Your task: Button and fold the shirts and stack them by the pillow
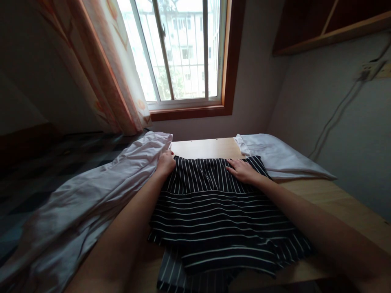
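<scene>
Head view: black white-striped garment (214, 211), left fingers (169, 156) closed on edge, right fingers (234, 166) flat.

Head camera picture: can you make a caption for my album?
Left hand and right hand rest on a striped garment spread over a wooden table, below a window.

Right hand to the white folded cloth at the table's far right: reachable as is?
Probably yes. The right hand lies flat on the striped garment, and the white folded cloth sits just beyond it with nothing between.
</scene>
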{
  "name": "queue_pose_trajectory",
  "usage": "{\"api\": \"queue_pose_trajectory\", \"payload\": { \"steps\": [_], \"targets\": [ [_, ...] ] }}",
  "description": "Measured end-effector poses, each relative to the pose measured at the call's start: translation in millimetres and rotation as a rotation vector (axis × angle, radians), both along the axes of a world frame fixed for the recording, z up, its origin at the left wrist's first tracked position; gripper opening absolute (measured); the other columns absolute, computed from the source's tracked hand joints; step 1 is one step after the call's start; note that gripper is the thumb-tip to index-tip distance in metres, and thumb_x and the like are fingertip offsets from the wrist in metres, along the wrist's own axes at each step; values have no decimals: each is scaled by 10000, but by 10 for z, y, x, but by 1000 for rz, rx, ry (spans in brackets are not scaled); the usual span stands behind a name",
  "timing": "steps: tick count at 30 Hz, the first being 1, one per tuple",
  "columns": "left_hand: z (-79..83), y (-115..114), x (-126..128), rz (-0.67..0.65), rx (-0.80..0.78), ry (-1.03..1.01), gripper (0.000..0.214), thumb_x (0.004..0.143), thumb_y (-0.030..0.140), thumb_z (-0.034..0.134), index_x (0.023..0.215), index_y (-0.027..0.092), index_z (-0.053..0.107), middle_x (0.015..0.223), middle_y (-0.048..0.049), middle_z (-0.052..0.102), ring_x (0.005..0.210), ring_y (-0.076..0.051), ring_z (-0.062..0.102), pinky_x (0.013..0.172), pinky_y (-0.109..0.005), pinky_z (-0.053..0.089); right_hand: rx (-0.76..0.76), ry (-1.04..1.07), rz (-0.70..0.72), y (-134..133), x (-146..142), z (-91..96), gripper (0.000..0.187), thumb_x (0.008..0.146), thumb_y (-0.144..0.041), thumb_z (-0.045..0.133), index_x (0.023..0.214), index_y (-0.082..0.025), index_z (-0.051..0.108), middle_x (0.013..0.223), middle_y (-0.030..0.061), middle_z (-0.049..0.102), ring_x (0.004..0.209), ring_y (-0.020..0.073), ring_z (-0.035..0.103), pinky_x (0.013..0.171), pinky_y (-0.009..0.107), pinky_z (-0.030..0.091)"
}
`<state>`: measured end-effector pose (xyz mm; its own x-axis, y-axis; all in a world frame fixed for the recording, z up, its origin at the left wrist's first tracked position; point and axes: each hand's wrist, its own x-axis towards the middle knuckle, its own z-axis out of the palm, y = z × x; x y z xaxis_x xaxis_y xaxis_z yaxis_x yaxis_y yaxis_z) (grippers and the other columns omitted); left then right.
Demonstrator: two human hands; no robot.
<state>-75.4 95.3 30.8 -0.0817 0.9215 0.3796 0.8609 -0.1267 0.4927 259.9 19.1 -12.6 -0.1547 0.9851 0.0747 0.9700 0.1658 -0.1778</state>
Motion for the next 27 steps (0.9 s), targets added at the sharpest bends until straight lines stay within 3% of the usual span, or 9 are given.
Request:
{"api": "queue_pose_trajectory", "payload": {
  "steps": [2,5,8,11,14,21,27],
  "targets": [
    [56,-122,65,-28,85,221,389,851,159,476,1194,76,640,1253,-225,636,1204,-338,586,1048,-461,441,-1,-10,-33,-10,-18,-77,620,1013,-553,298,1539,-233,370,1575,106,394,1447,316,346,1170,501,272],
    [41,-336,201,-211,192,416,462,949,258,380,1345,110,566,1467,-149,518,1396,-269,423,1183,-415,300,23,-9,-54,-32,-26,-142,618,1016,-551,284,1546,-240,356,1587,93,376,1473,294,298,1196,487,223],
    [-121,-493,281,-350,52,529,532,989,357,332,1435,114,491,1536,-113,452,1462,-232,339,1220,-385,224,20,4,-82,-61,-47,-145,619,1017,-559,253,1547,-254,349,1600,77,355,1480,287,279,1203,525,184],
    [-299,-525,248,-300,-141,550,610,995,433,316,1483,84,428,1567,-131,396,1478,-242,312,1223,-377,208,8,12,-164,-86,-55,-120,654,995,-624,228,1542,-287,352,1605,56,344,1482,312,261,1180,636,122],
    [-369,-485,167,-271,-221,502,657,993,485,310,1515,92,380,1591,-125,348,1494,-240,277,1225,-372,197,-1,-6,-241,-98,-9,-103,712,963,-687,238,1530,-280,379,1600,68,353,1478,322,262,1171,650,118],
    [-306,-501,129,-229,-254,406,663,956,588,372,1509,226,419,1605,-103,332,1503,-287,241,1208,-433,178,25,-25,-279,-90,163,-144,731,968,-683,223,1503,-232,434,1591,95,368,1468,313,296,1189,548,177],
    [-248,-480,75,-156,-205,412,591,952,605,379,1413,266,529,1495,-107,505,1410,-317,394,1138,-478,264,42,-25,-266,-75,217,-167,660,990,-629,249,1482,-243,458,1575,91,399,1459,294,316,1185,537,194]
  ]
}}
